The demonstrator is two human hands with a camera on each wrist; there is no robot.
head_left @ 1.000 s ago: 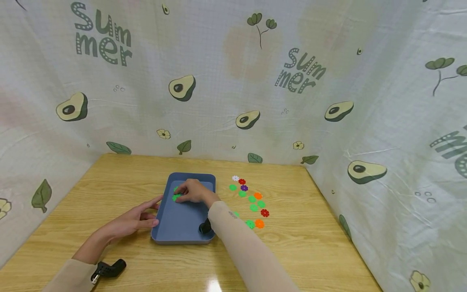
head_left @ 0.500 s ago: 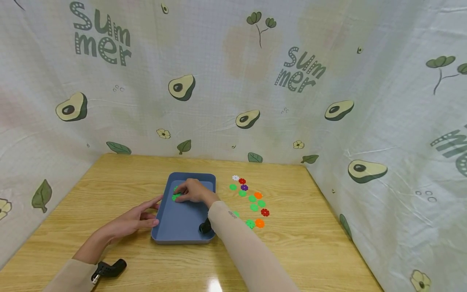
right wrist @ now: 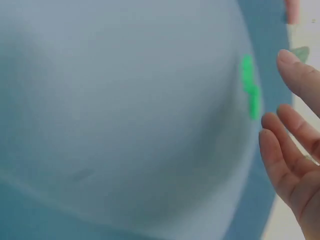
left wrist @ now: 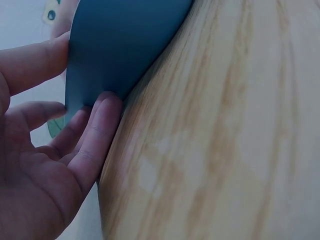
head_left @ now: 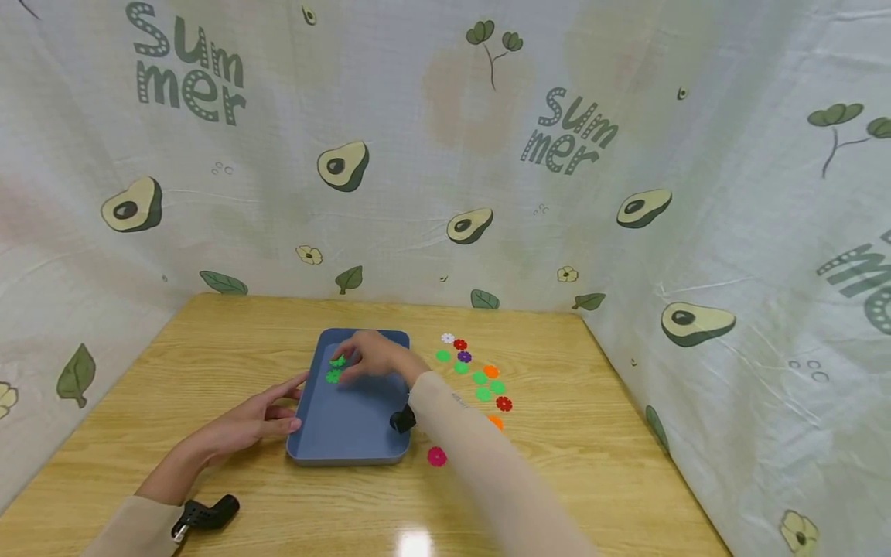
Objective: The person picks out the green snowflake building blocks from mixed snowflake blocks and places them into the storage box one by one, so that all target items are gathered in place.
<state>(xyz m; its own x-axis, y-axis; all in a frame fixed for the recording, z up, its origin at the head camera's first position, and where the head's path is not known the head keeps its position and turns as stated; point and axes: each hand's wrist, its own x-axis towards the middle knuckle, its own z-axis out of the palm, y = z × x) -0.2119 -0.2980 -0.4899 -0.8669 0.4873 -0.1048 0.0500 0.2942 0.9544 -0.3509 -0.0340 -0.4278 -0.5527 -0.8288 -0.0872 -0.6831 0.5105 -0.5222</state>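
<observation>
The person's right grip (head_left: 379,357) hangs over the far left part of the blue tray (head_left: 348,437), fingers and thumb spread, pinching nothing that the views show; just beside its fingertips, inside the tray toward the far left corner, lie a farther green disc (head_left: 337,360) and a nearer green disc (head_left: 333,377), flower-shaped and close together; whether their notches interlock I cannot tell. The left grip (head_left: 247,424) rests along the tray's left side, fingers loosely extended, fingertips against the outer wall.

Right of the tray, on the table (head_left: 592,464), lie five loose green discs (head_left: 480,377), with a white disc (head_left: 448,338), a purple disc (head_left: 464,357), red discs (head_left: 504,404) and orange discs (head_left: 491,371) among or near them; a pink disc (head_left: 437,456) lies just beyond the tray's near right corner.

The step in hand looks like setting the two green discs inside the tray; to do it well, the fingers should lift straight up, since so thin a piece could drag sideways; any adjusting is best done by an edge; light, even pressure on the left wall should keep the tray steady; the right sleeve (head_left: 480,464) crosses low right of the tray, so a raised forearm would spare the loose pieces.
</observation>
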